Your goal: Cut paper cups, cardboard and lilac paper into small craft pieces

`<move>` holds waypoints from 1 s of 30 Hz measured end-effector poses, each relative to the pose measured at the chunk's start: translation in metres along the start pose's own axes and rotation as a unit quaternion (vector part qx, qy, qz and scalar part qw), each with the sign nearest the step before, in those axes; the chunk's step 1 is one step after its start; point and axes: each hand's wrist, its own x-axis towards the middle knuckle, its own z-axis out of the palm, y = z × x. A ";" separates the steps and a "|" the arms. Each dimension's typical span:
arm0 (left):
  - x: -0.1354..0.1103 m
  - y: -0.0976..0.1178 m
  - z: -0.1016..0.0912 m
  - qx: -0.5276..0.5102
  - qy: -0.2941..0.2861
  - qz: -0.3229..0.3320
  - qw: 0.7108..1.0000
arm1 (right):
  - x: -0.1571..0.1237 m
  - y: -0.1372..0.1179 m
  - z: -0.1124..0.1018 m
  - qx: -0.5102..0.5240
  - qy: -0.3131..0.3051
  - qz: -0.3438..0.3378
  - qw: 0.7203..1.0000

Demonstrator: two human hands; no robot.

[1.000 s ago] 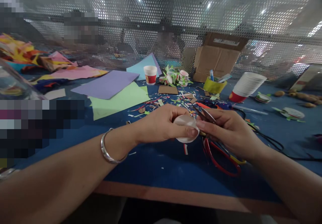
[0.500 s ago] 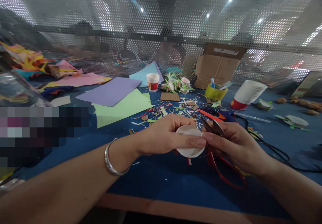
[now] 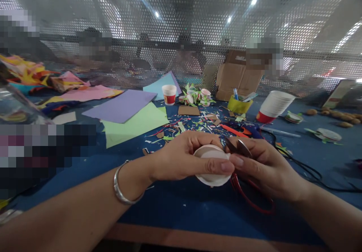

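My left hand (image 3: 181,157) is closed round a white paper cup bottom (image 3: 210,178), its thumb lying across the round hollow. The piece is shallow, with a low rim turned towards me. My right hand (image 3: 263,167) holds a pair of scissors (image 3: 244,148); the metal blades stick up past its fingers, and the red handle loops hang below the palm. That hand's thumb and fingertip also pinch the rim at its right edge, close to the left thumb. Both hands are above the blue table (image 3: 175,210), near its front edge.
Paper scraps (image 3: 181,125) litter the table beyond my hands. Purple paper (image 3: 121,105) and green paper (image 3: 132,125) lie left. A single cup (image 3: 169,95), a yellow pen holder (image 3: 240,105), a tilted cup stack (image 3: 275,106) and an orange-blue glue gun (image 3: 234,130) with black cord stand or lie beyond.
The cup bottom has tilted, so more of its hollow and rim faces me. The scissor blades sit lower behind my right fingers. The view has shifted slightly.
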 end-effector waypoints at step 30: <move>0.004 -0.003 -0.006 0.103 0.042 0.036 0.993 | 0.006 0.008 -0.009 -0.048 0.096 -0.001 0.994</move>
